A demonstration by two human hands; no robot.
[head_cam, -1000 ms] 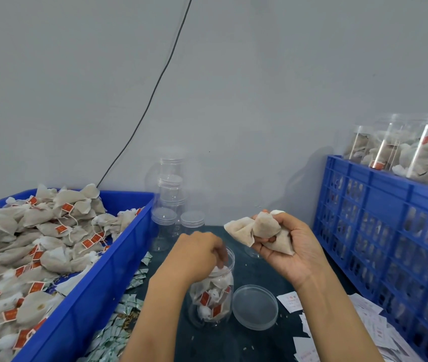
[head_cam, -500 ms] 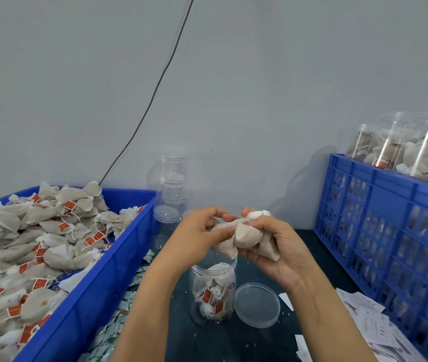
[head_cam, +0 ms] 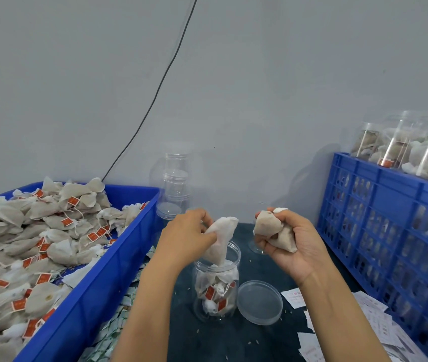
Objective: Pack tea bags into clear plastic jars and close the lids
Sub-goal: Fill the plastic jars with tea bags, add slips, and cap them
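My left hand [head_cam: 189, 237] pinches one beige pyramid-shaped paper tea bag [head_cam: 220, 240] by its upper part, and the lower tip of this bag is already inside the mouth of the open clear plastic jar [head_cam: 217, 283]. The jar stands on the dark bench [head_cam: 260, 340] and looks about half full of tea bags with small red tags. My right hand [head_cam: 290, 244] is clenched around a small bunch of spare beige tea bags [head_cam: 273, 231], held up and a little apart from the jar. The round clear plastic lid [head_cam: 259, 301] lies flat on the bench, just beside the jar on its right.

I judge the step is filling, with the lid not yet needed. The risks I see are these: the bag is wide and soft, so a corner may catch on the rim and fold outside when I release it. The jar is light and nobody holds it, so a push from my left hand could tip it toward the lid. The bunch in my right hand is loose, and one bag may slip down onto the bench.

The big blue plastic crate [head_cam: 98, 291] on the left holds the stock of tea bags.
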